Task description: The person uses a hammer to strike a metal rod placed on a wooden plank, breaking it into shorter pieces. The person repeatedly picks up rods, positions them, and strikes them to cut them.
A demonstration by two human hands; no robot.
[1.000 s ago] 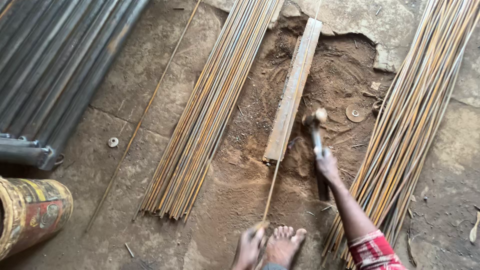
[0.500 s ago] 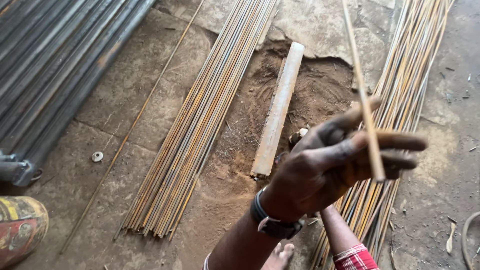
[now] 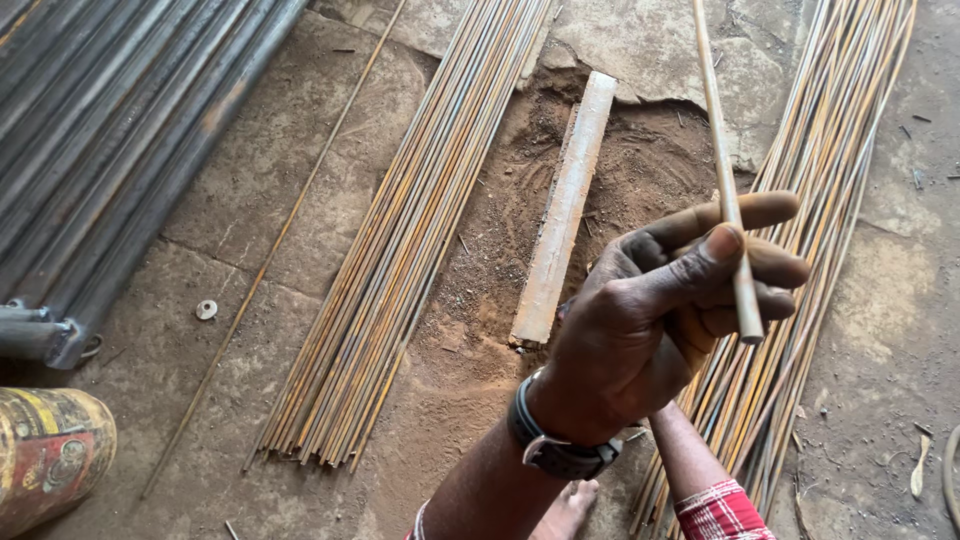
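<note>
One thin metal rod (image 3: 722, 170) is pinched in the left hand (image 3: 660, 310), thumb & fingers closed round its lower end, rod running up & out of the top edge. Right hand is hidden behind the left; only its forearm w/ a red checked cuff (image 3: 722, 508) shows, so can't tell its state. Below lie a rod bundle (image 3: 420, 230) at centre-left, another rod bundle (image 3: 830, 200) at right, and a flat steel bar (image 3: 565, 205) on the dirt betw. them. Washer (image 3: 206, 309) sits on the stone floor at left.
</note>
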